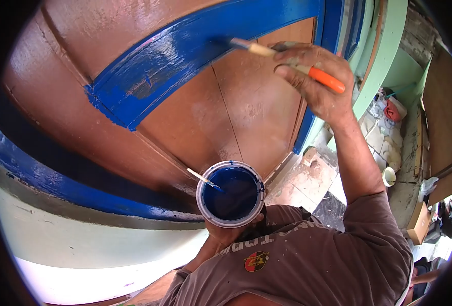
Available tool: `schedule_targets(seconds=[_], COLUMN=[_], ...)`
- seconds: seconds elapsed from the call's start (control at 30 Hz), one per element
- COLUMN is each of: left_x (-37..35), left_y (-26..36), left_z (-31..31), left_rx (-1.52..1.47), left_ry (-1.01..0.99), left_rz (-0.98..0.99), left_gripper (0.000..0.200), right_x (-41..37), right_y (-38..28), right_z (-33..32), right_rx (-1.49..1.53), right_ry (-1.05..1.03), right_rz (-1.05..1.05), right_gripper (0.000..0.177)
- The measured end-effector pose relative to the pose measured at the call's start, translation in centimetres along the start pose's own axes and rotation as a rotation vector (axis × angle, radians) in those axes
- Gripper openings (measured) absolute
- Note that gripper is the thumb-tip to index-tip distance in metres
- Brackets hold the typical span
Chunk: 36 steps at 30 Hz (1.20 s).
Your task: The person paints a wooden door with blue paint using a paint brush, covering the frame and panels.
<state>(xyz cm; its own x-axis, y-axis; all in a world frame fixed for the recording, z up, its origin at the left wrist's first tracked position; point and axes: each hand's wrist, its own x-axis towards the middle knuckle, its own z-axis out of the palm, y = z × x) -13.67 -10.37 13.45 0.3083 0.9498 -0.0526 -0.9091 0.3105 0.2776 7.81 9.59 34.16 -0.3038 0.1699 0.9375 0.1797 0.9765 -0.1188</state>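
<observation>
My right hand (315, 76) grips a paintbrush (261, 49) with a pale wooden handle that ends in orange. Its dark bristles, a little blurred, are at the wet blue rail (185, 48) of a brown panelled door (195, 112). Below the door panel, my left hand (226, 233) holds up a white-rimmed paint bucket (231, 196) from underneath; most of its fingers are hidden by the bucket. Dark blue paint fills the inside. A thin small brush (200, 176) leans over the bucket's left rim with its tip in the paint.
Another blue strip (83, 186) runs along the lower left, above a pale wall (83, 245). On the right are a green door frame (379, 66), a white cup (388, 176), a cardboard box (420, 223) and a red item (392, 110) among clutter. Part of another person (425, 278) shows at lower right.
</observation>
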Motion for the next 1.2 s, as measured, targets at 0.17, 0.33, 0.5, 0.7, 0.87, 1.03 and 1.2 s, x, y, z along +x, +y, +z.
schedule_targets(seconds=[0.17, 0.33, 0.5, 0.7, 0.87, 1.03, 1.2], left_x=[0.6, 2.1, 2.7, 4.6, 6.2, 8.1, 9.3], left_y=[-0.4, -1.3, -1.5, -3.1, -3.8, -5.1, -5.7], left_z=[0.0, 1.4, 0.2, 1.7, 1.9, 2.7, 3.0], left_rx=[-0.017, 0.006, -0.011, 0.254, -0.119, -0.235, -0.183], left_ry=[-0.006, 0.034, 0.003, 0.146, 0.018, -0.001, 0.046], left_rz=[-0.020, 0.006, 0.006, 0.090, 0.012, 0.055, 0.060], left_gripper=[0.088, 0.084, 0.084, 0.082, 0.084, 0.087, 0.087], right_x=[-0.9, -1.3, -1.4, -2.0, -1.9, -2.6, -4.9], right_y=[1.1, 4.7, 3.9, 8.1, 9.7, 15.3, 18.9], right_z=[1.7, -1.6, 0.8, -2.4, -2.7, -6.5, -8.9], right_rx=[0.233, 0.050, 0.301, 0.237, 0.344, 0.170, 0.160], right_ry=[-0.029, 0.127, -0.046, 0.096, 0.002, 0.183, 0.647], right_rz=[0.031, 0.085, 0.027, 0.156, 0.108, 0.472, 0.533], right_gripper=[0.011, 0.012, 0.015, 0.017, 0.018, 0.022, 0.022])
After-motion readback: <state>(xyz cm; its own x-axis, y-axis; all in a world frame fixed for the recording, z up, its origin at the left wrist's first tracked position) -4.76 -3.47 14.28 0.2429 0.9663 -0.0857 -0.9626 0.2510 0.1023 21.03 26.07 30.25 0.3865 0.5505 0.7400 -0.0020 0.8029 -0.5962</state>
